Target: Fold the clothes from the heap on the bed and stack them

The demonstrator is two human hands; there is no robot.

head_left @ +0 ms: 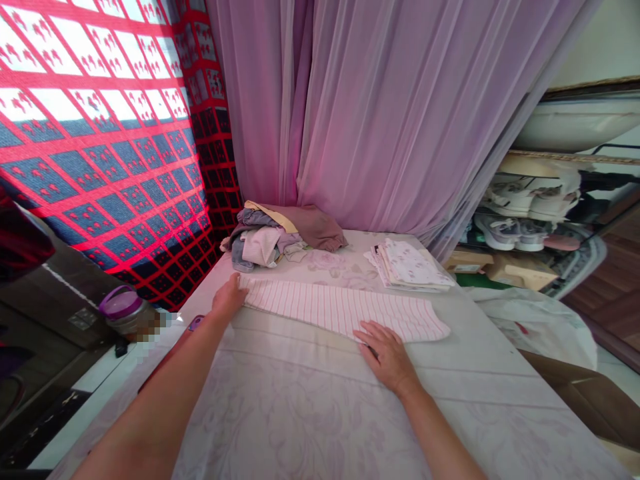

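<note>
A pair of pink-and-white striped pants point(320, 305), folded lengthwise, lies across the bed in the head view. At its left end, my left hand point(230, 297) is closed on the edge of the fabric, its fingertips partly hidden. My right hand point(384, 352) rests open on the lower edge toward the right end, fingers spread. Just behind the right end sits a neat stack of folded clothes point(413, 263) with a small floral print. A loose heap of clothes point(287, 233) in brown, pink, grey and yellow lies beyond my left hand.
The bed point(300, 407) has a pale floral sheet. A purple curtain point(380, 120) hangs along its far side, and a red-and-dark patterned cloth point(125, 153) at left. Shelves with shoes point(520, 230) stand at right. A purple-lidded jar point(123, 307) is left of the bed.
</note>
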